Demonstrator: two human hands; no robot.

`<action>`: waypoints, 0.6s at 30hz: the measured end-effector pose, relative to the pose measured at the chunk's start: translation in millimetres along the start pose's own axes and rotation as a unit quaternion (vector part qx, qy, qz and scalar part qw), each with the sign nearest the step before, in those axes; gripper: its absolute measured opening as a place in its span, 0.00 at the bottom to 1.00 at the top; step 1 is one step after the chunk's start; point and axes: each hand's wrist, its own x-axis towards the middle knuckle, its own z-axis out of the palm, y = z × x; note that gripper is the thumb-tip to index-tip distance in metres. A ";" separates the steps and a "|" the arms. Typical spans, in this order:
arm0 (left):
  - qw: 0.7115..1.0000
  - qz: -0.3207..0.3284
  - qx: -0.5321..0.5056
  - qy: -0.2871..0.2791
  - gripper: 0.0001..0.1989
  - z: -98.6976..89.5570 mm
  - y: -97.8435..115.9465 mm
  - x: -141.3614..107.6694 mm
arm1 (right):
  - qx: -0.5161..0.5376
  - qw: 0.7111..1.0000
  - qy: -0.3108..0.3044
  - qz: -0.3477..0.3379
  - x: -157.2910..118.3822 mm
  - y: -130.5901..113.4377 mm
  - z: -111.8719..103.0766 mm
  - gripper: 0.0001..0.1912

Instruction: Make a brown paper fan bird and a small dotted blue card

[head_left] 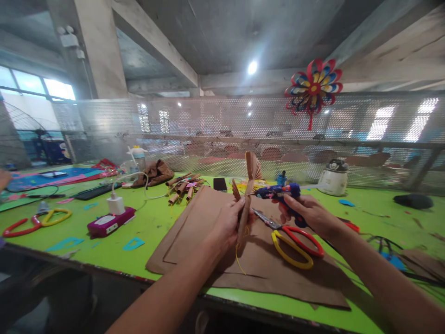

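My left hand [232,220] is closed around a brown paper craft piece [247,204], a rolled stick with pleated paper fans at its upper end and a yellow string hanging below. In my right hand [301,211] is a blue glue gun [283,191], its nozzle pointing left at the paper piece and very close to it; whether they touch I cannot tell. Scissors [290,239] with red and yellow handles lie beneath my hands on brown paper sheets [187,232].
To the left are a purple power strip [110,223] with a white charger, a second pair of scissors [38,222] and several paper rolls [186,185]. A white bottle [333,177] stands at the back right. Another person's hand [4,178] shows at the left edge.
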 end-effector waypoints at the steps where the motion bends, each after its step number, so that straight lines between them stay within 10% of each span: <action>1: 1.000 -0.001 -0.001 0.000 0.08 -0.1 0.1 -0.1 | 0.005 1.000 0.002 -0.004 0.2 0.0 0.1 0.25; 18: 1.000 -0.001 0.011 -0.010 0.10 0.9 0.8 -3.6 | 0.005 1.000 -0.011 -0.012 -2.1 -2.9 3.1 0.24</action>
